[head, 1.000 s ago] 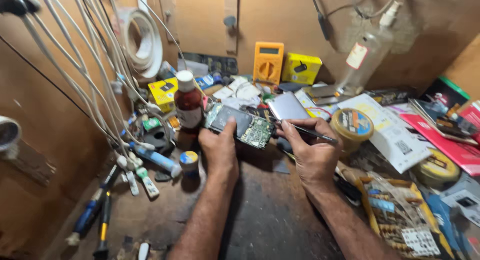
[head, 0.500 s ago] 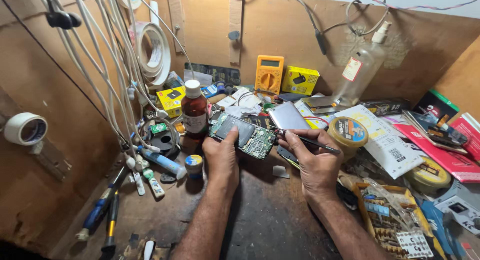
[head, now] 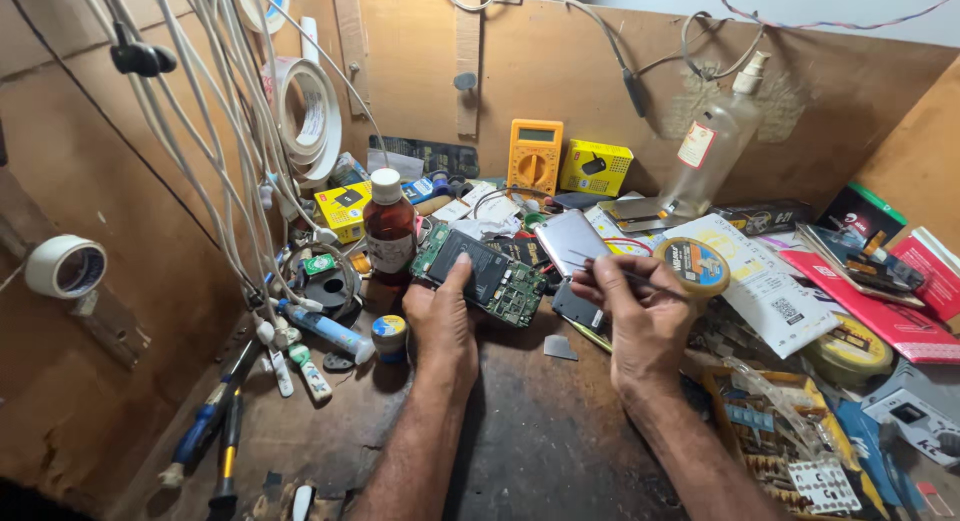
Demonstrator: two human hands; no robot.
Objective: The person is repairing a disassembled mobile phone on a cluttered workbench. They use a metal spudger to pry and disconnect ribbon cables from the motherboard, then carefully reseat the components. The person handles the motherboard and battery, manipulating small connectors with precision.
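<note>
My left hand (head: 443, 326) grips a green phone circuit board (head: 482, 275) with a dark panel on top, thumb pressed on its near edge, at the middle of the bench. My right hand (head: 640, 316) sits to the right of the board and pinches a thin metal tool, probably tweezers (head: 630, 274), which points left toward a silver phone back cover (head: 567, 241) lying just behind the board. A small grey metal piece (head: 559, 348) lies on the bench between my wrists.
A brown bottle with a white cap (head: 389, 231) stands left of the board. A yellow multimeter (head: 535, 158), a yellow box (head: 596, 168) and a clear pump bottle (head: 716, 146) line the back wall. White cables (head: 200, 131) hang at left. Screwdrivers (head: 212, 431) lie front left; tape rolls and boxes crowd the right.
The view has tilted down and drawn a little closer. Both hands stay on the board and the thin tool with hardly any shift.
</note>
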